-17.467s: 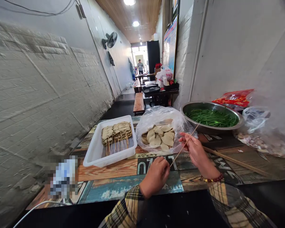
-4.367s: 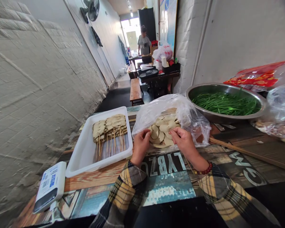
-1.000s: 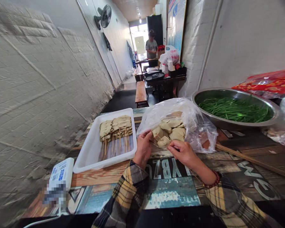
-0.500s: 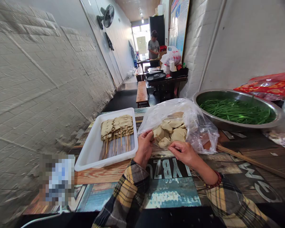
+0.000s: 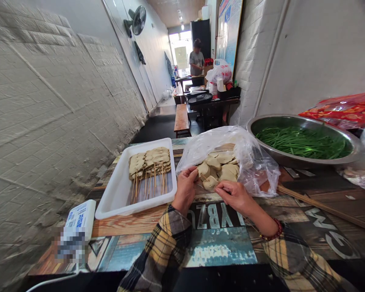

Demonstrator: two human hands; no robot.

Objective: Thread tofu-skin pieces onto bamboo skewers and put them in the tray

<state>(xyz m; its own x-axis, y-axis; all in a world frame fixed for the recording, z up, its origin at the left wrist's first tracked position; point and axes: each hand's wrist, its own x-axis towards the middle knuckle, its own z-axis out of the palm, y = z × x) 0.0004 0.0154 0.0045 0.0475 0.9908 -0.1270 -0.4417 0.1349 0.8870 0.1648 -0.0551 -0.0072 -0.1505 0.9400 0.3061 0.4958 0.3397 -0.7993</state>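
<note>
My left hand (image 5: 185,190) pinches a beige tofu slice (image 5: 203,169) at the mouth of a clear plastic bag (image 5: 249,162) that holds several more slices. My right hand (image 5: 235,195) is closed on a thin bamboo skewer whose tip reaches toward that slice. To the left, a white tray (image 5: 115,198) holds several finished skewers of tofu (image 5: 150,160), sticks pointing toward me. Both sleeves are yellow plaid; a red bead bracelet is on my right wrist.
A steel bowl of green chives (image 5: 301,140) stands at the right rear, with a red packet (image 5: 343,109) behind it. Loose bamboo skewers (image 5: 322,207) lie at the right. A white device (image 5: 77,225) sits at the table's left edge by the brick wall. A person (image 5: 196,61) stands far back.
Over the last second my hands have barely moved; the left hand has turned the slice slightly upward. Earlier, both hands reached into the bag for a slice.
</note>
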